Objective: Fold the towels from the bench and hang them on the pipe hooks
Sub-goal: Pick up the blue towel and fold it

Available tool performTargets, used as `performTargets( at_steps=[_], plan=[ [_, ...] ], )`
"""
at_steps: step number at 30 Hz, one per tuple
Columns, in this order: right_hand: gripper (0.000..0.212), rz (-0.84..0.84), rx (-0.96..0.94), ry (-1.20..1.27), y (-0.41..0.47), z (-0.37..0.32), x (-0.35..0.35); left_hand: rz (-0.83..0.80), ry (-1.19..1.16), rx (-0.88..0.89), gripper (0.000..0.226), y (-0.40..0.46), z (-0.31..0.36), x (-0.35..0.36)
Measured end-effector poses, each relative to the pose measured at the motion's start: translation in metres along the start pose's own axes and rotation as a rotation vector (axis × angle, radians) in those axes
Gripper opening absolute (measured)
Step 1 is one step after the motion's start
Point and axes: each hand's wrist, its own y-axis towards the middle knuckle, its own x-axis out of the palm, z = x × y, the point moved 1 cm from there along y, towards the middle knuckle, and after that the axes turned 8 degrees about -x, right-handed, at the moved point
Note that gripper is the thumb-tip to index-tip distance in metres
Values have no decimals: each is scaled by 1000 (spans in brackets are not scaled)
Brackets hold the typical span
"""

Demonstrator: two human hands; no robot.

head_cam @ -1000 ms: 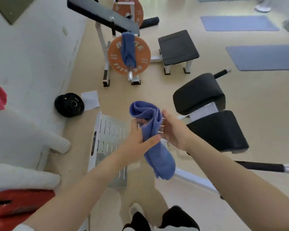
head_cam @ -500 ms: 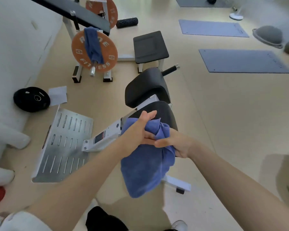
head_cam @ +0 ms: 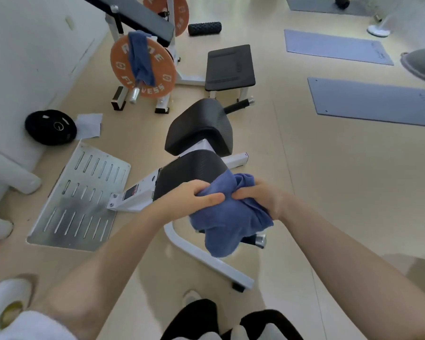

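Blue towel [head_cam: 231, 217] bunched mid-air, near centre, over black bench pad [head_cam: 189, 173]. Left hand [head_cam: 194, 195] and right hand [head_cam: 258, 197] both clench cloth. Risk: loose lower corner sags, fold goes uneven or slips.

Soft matt cloth towel [head_cam: 228, 217], slotted bare-metal plate [head_cam: 79, 200], ribbed matt pads [head_cam: 199, 128], glossy floor [head_cam: 329, 192].

Only 1 view is given, from a wide-angle camera worn on the person's head. It looks forward and steeply down past both forearms to the floor [head_cam: 304, 192], so the person's own knees show at the bottom edge. The hands sit close, near the middle; the exercise mats [head_cam: 368, 101] lie well away at upper right, bent by the lens.
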Motion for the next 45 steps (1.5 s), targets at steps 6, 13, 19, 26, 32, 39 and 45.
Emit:
performTargets(
  at_steps=[6, 13, 19, 26, 32, 39, 45],
  plan=[
    [37, -110, -17, -58, 9, -11, -54, -183, -370, -11, 34, 13, 20, 26],
    [16, -251, 64, -68, 24, -22, -128, -77, -599, -15, 46, 58, 61, 69],
    [18, -419, 120, -230, 62, -55, -170, 266, -706, -64, 41, 82, 85, 97],
    [27, -476, -63, -678, 170, -38, -94, 744, -491, -260, 36, 81, 11, 55],
    [14, -160, -555, -1009, 229, 23, -52, 753, -436, -376, 52, 98, -101, 28],
    [19, -211, -622, -1388, 243, 39, -44, 715, -789, -287, 29, 105, -121, 28],
    [17, -135, -333, -1359, 237, 29, -30, 686, -805, -361, 19, 114, -123, 30]
  ],
)
